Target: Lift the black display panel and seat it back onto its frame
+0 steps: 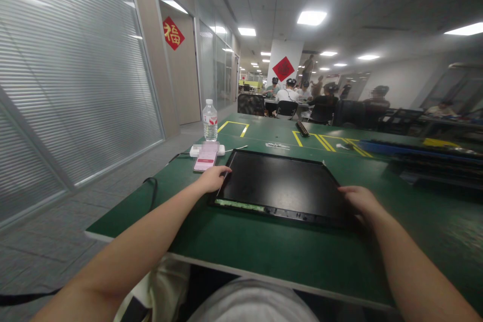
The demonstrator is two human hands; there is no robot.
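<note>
A dark, flat display panel (281, 183) lies on the green table in front of me, glossy face up. Along its near edge runs a black strip with a green circuit board (240, 205) at the left part. My left hand (214, 179) grips the panel's left edge, thumb on top. At the opposite side my right hand (359, 201) is closed on the right edge, its lower fingers hidden beneath the frame. Just beyond my left hand lies a phone (205, 161) with a lit pinkish screen.
A water bottle (210, 122) stands behind the phone beside a white power strip (196, 150). Yellow tape marks (325, 142) and a dark slim part (302, 129) are at the far side. Dark panels (433, 163) are stacked at right. Several people sit at tables beyond.
</note>
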